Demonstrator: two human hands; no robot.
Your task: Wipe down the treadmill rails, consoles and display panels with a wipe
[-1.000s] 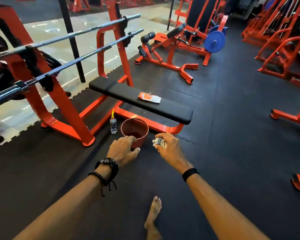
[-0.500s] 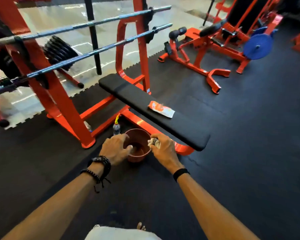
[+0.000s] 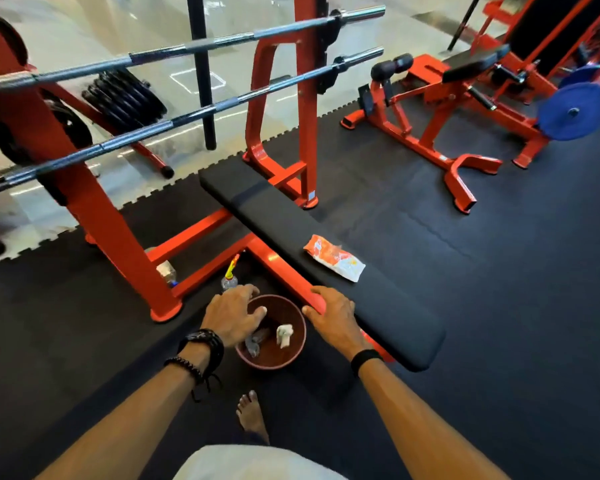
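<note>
A crumpled white wipe (image 3: 284, 335) lies inside a small brown bin (image 3: 293, 358) on the black floor mat, beside another grey scrap. My left hand (image 3: 231, 317) rests on the bin's near-left rim, fingers over the opening. My right hand (image 3: 331, 315) hovers just right of the bin with relaxed fingers and holds nothing, next to the red bench frame. An orange and white wipe packet (image 3: 334, 257) lies on the black bench pad (image 3: 378, 306).
A bottle with a yellow nozzle (image 3: 230, 278) stands behind the bin. Red rack uprights (image 3: 118, 244) carry two barbells (image 3: 187, 116) at the left. Another red machine (image 3: 447, 133) with a blue plate stands at the far right. My bare foot (image 3: 252, 415) is below the bin.
My right hand let go of the wipe, which now lies in the bin. The view moved closer over the bin and bench; my left hand stayed at the rim.
</note>
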